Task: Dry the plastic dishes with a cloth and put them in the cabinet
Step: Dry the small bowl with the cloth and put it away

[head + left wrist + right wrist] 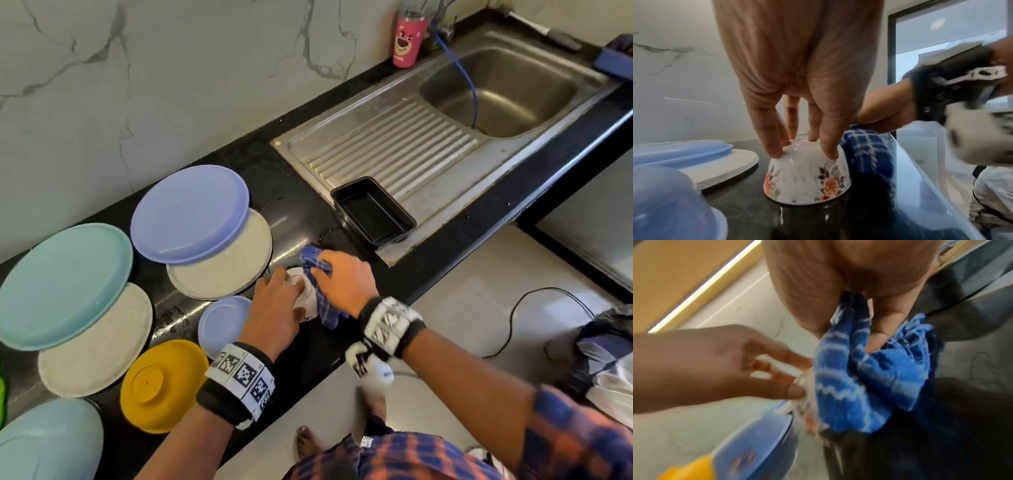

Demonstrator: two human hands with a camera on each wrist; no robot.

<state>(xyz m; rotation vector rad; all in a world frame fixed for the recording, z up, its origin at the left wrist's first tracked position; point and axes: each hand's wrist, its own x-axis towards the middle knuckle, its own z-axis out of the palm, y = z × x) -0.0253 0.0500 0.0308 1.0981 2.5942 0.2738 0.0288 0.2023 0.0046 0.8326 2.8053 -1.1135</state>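
A small white bowl with orange flowers (807, 175) stands upside down on the black counter (308, 356). My left hand (274, 308) grips it from above, fingertips (774, 152) round its base. My right hand (342, 277) holds a blue checked cloth (318, 270) bunched against the bowl's right side. The cloth (869, 378) is blurred in the right wrist view, with the bowl (807, 386) only partly showing behind it. The cloth (865, 155) also shows beside the bowl in the left wrist view.
Plates lie to the left: lilac (190, 212), teal (65, 284), beige (226, 260). A small lilac dish (222, 322) and an upturned yellow bowl (161, 383) sit near my left wrist. A black tray (373, 212) rests on the sink drainboard (394, 144). The counter edge runs just below my hands.
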